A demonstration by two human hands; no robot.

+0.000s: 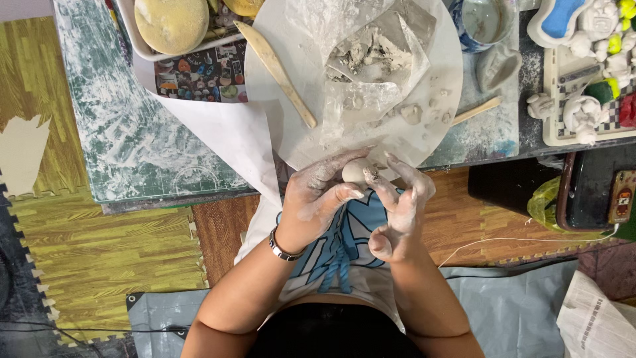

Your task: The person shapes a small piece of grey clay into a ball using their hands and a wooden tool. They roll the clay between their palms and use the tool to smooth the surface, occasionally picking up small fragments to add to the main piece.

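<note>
- Cradling a small, smooth, pale ball of clay (354,170), the left hand (321,195) curls its fingers around it just below the near edge of the round white board (265,126); the hand grasps the ball, and its skin is smeared with grey slip.
- The right hand (397,209) is also clay-coated; its fingertips touch the ball's right side, pinching lightly rather than wrapping it.
- Most of the ball is hidden behind the fingers, so only a rounded, egg-like patch shows.
- A metal bracelet (283,248) circles the left wrist.
- On the board lies a crumpled clear plastic sheet (371,59) holding rough grey clay lumps, with small crumbs scattered beside it.
- A flat wooden modelling tool (275,66) lies slantwise across the board's left part; a second wooden stick (478,109) pokes out at its right edge.
- A green cutting mat (132,139), streaked with dried white clay, covers the table to the left.
- A round yellowish sponge (171,23) sits in a tray, cut off at the top edge.
- Small white figurines (583,113) stand at the right, partly cut off and hard to make out.
</note>
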